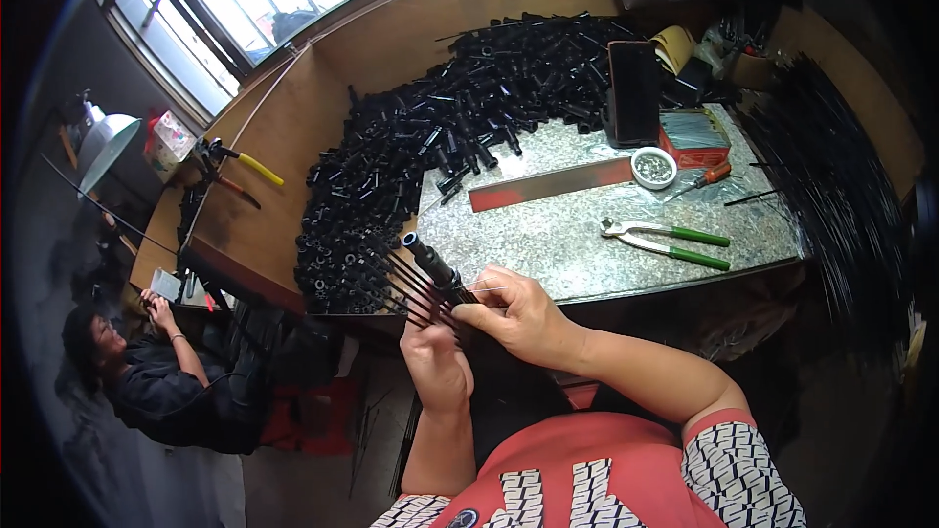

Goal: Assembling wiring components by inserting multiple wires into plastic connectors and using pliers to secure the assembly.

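Note:
Over the table's near edge, my right hand [523, 318] is closed, thumb and fingers pressed together around the lower end of a black tube [426, 256]. The tube tilts up and left, with a light ring at its open top. Several thin black rods [403, 284] fan out to the left beside it. My left hand [435, 357], partly blurred, is closed round the lower part of these rods. How the rods meet the tube is hidden by my fingers.
A large heap of black tubular parts [430, 117] covers the back and left. Green-handled pincers [665, 240], a flat metal bar [548, 184], a small bowl [653, 168], an orange-handled screwdriver [716, 173] and a phone [634, 88] lie or stand right. Long black rods [831, 196] edge the table; a person [166, 372] sits left.

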The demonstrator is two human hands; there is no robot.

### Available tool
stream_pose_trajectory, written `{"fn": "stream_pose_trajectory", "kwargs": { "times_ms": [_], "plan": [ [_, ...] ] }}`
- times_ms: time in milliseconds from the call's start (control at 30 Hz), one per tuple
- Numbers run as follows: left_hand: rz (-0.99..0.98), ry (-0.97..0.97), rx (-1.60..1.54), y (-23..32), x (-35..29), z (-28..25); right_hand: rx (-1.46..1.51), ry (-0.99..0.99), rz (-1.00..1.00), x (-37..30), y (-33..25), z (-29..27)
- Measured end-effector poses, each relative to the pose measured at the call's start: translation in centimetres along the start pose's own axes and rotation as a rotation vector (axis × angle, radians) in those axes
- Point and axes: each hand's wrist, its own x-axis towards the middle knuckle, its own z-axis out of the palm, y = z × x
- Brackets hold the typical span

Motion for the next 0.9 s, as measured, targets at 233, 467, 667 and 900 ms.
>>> {"fn": "stream_pose_trajectory", "kwargs": {
  "times_ms": [233,467,667,900],
  "plan": [
    [-0.033,0.133,0.275,2.0,1.1,-2.0,-0.006,-0.012,-0.037,0.4,-0.1,1.6],
    [0.004,0.049,0.332,2.2,1.4,-3.2,-0.002,-0.083,-0.030,0.4,-0.4,1.1],
    [-0.021,0.001,0.235,1.8,1.2,-4.2,-0.005,-0.224,0.063,0.9,-0.4,0.1],
    [-0.057,-0.084,0.190,2.0,1.1,-5.0,0.245,-0.391,0.393,1.4,-0.1,-0.2]
  ]
}}
